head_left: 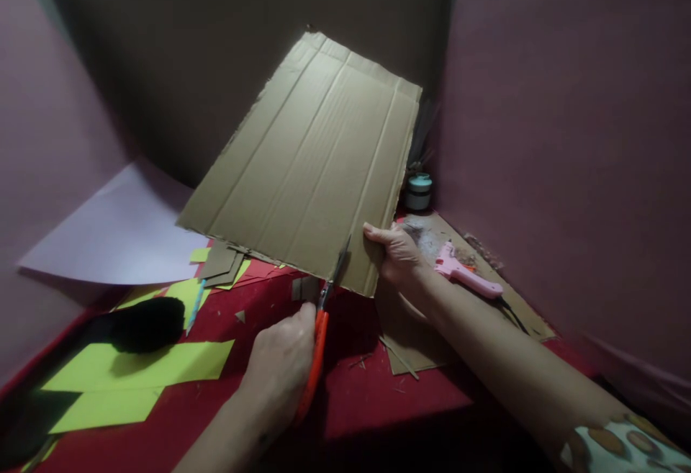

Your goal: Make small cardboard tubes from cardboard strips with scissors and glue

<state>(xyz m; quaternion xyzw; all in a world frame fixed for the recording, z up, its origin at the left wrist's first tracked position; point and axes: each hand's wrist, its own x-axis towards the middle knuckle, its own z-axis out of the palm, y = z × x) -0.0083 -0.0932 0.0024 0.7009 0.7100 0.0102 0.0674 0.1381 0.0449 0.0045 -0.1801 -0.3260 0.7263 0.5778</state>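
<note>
Pink glue gun (pixel 467 276), lidded container (pixel 419 192)

Matt, seemingly creased cardboard sheet (pixel 318 156)

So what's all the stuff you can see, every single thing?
Big cardboard: one, brown, middle
Scissors: one, orange handles, cardboard's lower edge
Cardboard pieces: several, brown, table
Paper pieces: several, yellow, left
Large sheet: one, pale purple, back left
Pencil-like stick: one, blue, left
Dark object: one, black, on yellow paper
Glue gun: one, pink, right
Jar: one, teal, back right
Table: one, red, underneath
Walls: two, purplish, sides; one, dark, back
Left hand: one, on scissors
Right hand: one, gripping cardboard
</note>
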